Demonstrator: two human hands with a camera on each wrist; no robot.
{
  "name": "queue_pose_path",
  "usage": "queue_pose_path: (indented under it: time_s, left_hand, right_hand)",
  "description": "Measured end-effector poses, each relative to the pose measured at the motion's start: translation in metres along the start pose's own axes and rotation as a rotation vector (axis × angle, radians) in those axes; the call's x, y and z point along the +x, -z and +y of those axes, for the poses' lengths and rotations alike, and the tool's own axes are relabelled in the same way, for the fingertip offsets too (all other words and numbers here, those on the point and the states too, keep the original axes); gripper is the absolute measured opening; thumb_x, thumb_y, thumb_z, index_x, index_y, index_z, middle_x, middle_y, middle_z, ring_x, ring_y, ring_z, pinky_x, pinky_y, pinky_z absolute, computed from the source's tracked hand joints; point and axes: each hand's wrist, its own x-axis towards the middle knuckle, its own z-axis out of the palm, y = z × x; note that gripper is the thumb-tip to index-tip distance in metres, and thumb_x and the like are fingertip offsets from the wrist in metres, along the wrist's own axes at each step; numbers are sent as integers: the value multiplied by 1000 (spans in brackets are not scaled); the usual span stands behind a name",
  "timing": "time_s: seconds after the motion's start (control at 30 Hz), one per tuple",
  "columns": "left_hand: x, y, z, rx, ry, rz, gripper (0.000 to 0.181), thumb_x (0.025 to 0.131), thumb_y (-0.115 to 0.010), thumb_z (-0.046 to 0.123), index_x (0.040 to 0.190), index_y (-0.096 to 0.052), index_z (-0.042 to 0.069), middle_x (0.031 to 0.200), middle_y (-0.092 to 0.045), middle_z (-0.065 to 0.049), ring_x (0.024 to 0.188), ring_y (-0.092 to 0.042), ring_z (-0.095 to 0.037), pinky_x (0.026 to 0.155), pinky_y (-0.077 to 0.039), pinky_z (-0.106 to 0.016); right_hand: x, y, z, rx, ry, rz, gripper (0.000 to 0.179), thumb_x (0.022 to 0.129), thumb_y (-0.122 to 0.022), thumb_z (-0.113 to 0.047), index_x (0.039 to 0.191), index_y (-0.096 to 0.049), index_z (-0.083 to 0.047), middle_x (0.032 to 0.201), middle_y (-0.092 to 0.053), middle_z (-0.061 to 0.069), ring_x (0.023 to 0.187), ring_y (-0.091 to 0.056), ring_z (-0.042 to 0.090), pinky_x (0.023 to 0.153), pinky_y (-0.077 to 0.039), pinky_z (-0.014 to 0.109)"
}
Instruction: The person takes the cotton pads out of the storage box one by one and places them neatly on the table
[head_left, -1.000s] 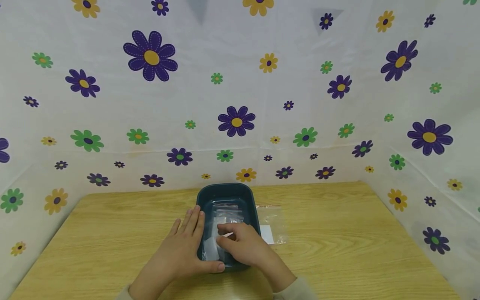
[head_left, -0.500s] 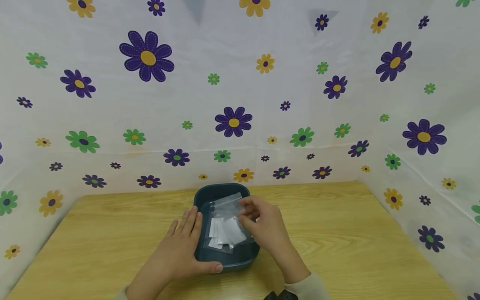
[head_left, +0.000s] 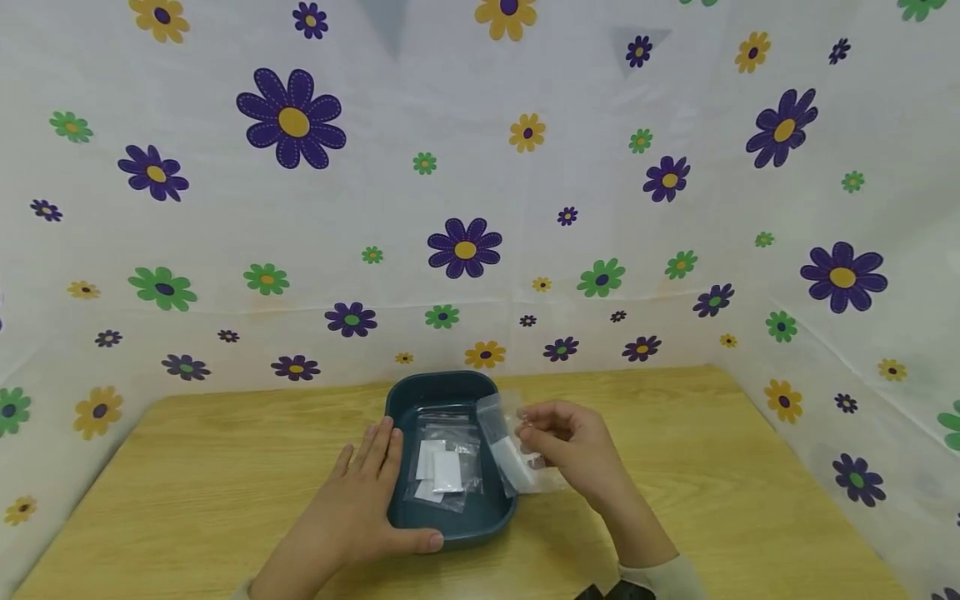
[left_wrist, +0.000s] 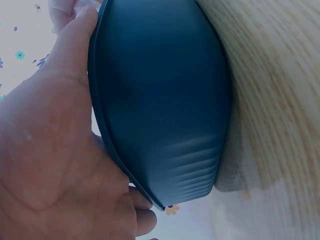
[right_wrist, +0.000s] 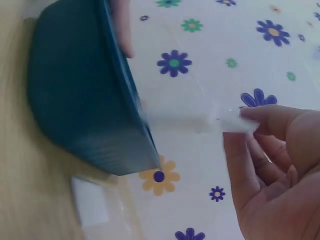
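A dark teal plastic bin (head_left: 480, 533) sits on the table; inside lie several clear zip bags (head_left: 447, 472) with white pieces in them. My left hand (head_left: 360, 496) rests on the bin's left side with its fingers straight along the rim and its thumb at the near rim. In the left wrist view that hand (left_wrist: 55, 130) lies along the bin's rim. Over the bin's right rim, my right hand (head_left: 577, 446) pinches a clear zip bag (head_left: 506, 454) with a white piece inside, blurred in the right wrist view.
Another clear bag with a white piece (right_wrist: 92, 202) lies on the table just right of the bin, mostly hidden in the head view by the held bag. The wooden table (head_left: 247, 450) is backed by a white flowered cloth (head_left: 390, 200) on three sides.
My right hand reached into the bin, took hold of a zip bag, lifted it and carried it right to the rim. My left hand has stayed on the bin.
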Motion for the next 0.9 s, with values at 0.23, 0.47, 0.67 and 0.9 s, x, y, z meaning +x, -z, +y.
queue_pose_path:
  time_s: [0.23, 0.47, 0.67, 0.9]
  left_hand:
    - [0, 1, 0, 1, -1, 6, 143, 58, -47, 101, 159, -17, 2, 167, -4, -18, 154, -2, -37, 121, -11, -62]
    - [2, -1, 0, 6, -10, 8, 143, 59, -46, 100, 159, -17, 2, 167, -3, -18, 154, -1, -37, 121, -11, -61]
    - [2, -1, 0, 8, -4, 4, 144, 58, -46, 101, 159, -16, 3, 167, -3, -18, 154, -1, -37, 121, -11, -61]
    - [0, -1, -1, 0, -8, 26, 143, 59, -48, 100, 159, -18, 2, 167, -4, -18, 154, -3, -37, 121, -12, -61]
  right_hand:
    - [-5, 19, -8, -37, 54, 66, 22, 93, -69, -6, 114, -68, -2, 96, -71, 7, 80, -69, 14, 64, -59, 27]
    - [-8, 36, -11, 27, 65, -12, 30, 93, -69, -8, 120, -64, 5, 99, -68, 13, 83, -69, 16, 66, -60, 30]
    - [-6, 41, -8, 57, 20, 5, 33, 95, -68, -9, 123, -62, 5, 98, -69, 5, 84, -69, 15, 68, -61, 30]
    - [-1, 52, 0, 78, -74, 70, 36, 98, -64, -14, 129, -59, 3, 102, -70, 2, 89, -66, 16, 73, -58, 28]
